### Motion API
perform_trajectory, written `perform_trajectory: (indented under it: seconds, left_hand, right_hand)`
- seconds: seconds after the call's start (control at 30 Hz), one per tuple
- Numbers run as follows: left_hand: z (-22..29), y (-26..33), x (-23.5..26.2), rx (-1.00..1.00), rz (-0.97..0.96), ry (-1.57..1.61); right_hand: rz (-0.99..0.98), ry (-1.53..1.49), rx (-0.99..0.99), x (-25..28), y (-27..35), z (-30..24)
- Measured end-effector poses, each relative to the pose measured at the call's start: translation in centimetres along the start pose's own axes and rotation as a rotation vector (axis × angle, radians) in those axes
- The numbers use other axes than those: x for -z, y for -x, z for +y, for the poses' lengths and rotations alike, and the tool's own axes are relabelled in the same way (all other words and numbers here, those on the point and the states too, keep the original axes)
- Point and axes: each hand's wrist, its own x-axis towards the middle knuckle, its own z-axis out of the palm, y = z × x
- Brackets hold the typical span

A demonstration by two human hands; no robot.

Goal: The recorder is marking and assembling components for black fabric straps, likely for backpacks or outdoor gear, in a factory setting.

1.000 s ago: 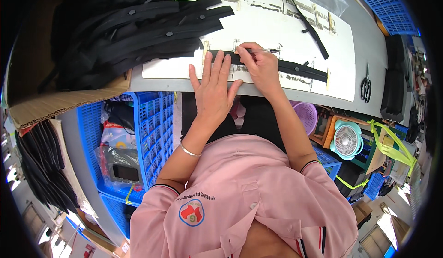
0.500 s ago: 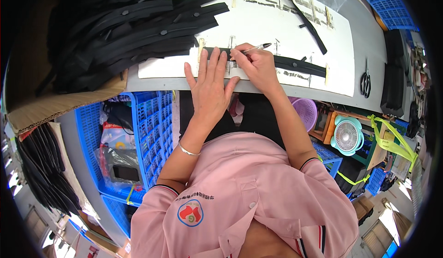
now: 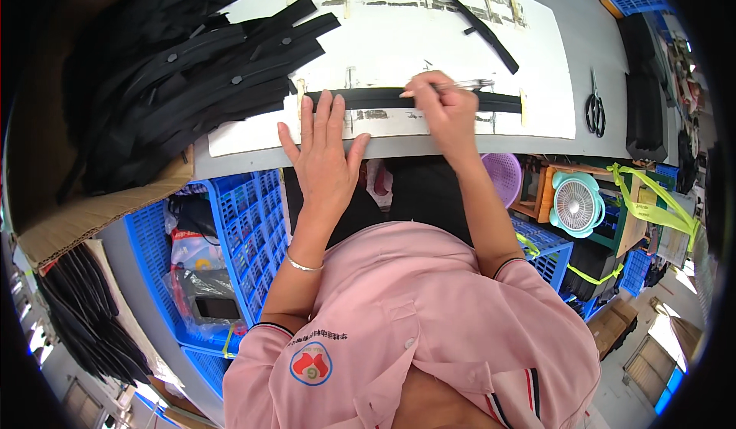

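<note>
On the white board [image 3: 399, 42] at the table's [image 3: 606, 53] near edge lies a black strap [image 3: 383, 98], flat and lengthwise. Left hand [image 3: 326, 157] rests open, fingers spread, palm pressing the strap's left portion. Right hand [image 3: 445, 111] is closed around a slim pen [image 3: 460, 85], tip over the strap. Risk: should palm pressure ease, the strap may slide and the mark land off position.

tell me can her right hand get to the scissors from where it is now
Probably yes. The right hand holds a pen over the black strap, and bare tabletop lies between it and the scissors to its right.
</note>
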Motion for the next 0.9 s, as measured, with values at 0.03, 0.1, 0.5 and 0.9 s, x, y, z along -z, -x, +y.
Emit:
perform_trajectory:
  seconds: [0.03, 0.1, 0.5, 0.9]
  left_hand:
    - [0.0, 0.0, 0.0, -0.004, -0.002, 0.003]
    - [0.0, 0.1, 0.0, -0.005, -0.009, 0.002]
    - [0.1, 0.0, 0.1, -0.018, 0.002, 0.016]
    - [6.5, -4.1, -3.3, -0.144, 0.154, 0.566]
  right_hand:
    - [0.004, 0.003, -0.001, 0.9, -0.1, 0.3]
    - [0.103, 0.216, -0.006, 2.4, -0.2, 0.7]
    - [0.084, 0.417, 0.111, 2.7, -0.5, 2.0]
    - [0.071, 0.518, 0.173, 2.5, -0.6, 2.2]
